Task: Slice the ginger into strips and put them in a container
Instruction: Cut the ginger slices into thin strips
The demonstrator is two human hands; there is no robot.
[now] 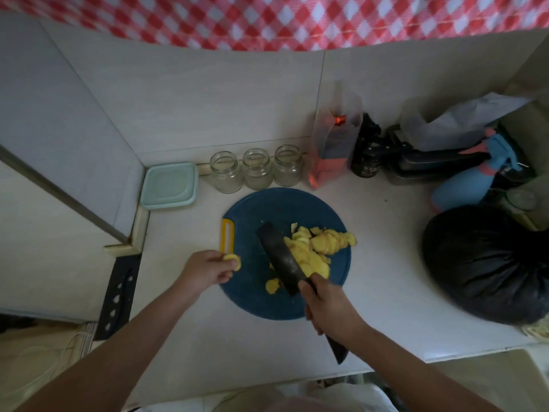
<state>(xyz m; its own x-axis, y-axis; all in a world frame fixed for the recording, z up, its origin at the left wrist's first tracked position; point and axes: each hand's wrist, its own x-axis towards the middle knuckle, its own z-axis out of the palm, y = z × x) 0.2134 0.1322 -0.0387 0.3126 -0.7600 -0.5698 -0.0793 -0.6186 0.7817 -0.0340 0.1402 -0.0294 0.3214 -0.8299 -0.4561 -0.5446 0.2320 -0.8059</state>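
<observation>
Left hand is pinching ginger slices just left of the cleaver — blade lying diagonally — right hand is gripping its handle.

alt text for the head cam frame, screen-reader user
Seen from above, a person's right hand grips a dark knife against a pile of ginger slices on a round blue cutting board; the left hand pinches a few slices at its left edge. Three open glass jars and a lidded container stand behind it.
</observation>
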